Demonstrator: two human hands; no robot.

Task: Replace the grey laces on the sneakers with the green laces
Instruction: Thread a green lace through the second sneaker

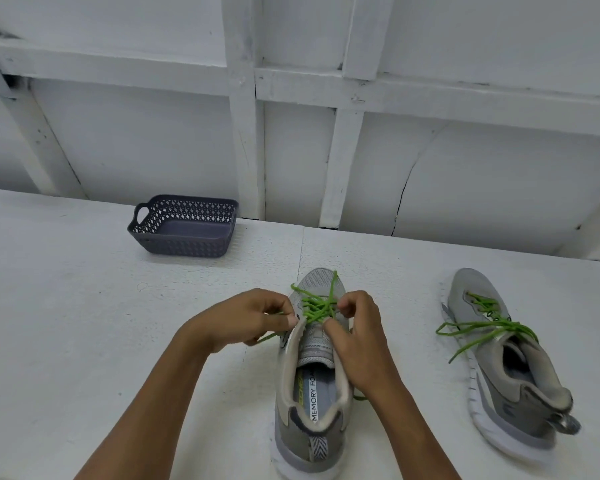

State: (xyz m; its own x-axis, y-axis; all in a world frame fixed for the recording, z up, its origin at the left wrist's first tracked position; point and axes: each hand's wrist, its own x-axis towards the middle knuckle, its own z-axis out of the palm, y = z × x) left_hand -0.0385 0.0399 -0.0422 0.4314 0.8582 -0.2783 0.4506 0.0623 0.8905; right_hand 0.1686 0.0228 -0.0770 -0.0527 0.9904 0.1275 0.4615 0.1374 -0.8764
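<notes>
Head view, left hand (243, 320), right hand (361, 334), each pinching green lace (314, 308)

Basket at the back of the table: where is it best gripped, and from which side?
Probably by the handle in the left end wall of the basket, reached from the left. It stands upright, and that cutout looks sized for fingers, unlike the fine lattice. Left hand and right hand both pinch the lace now.
</notes>
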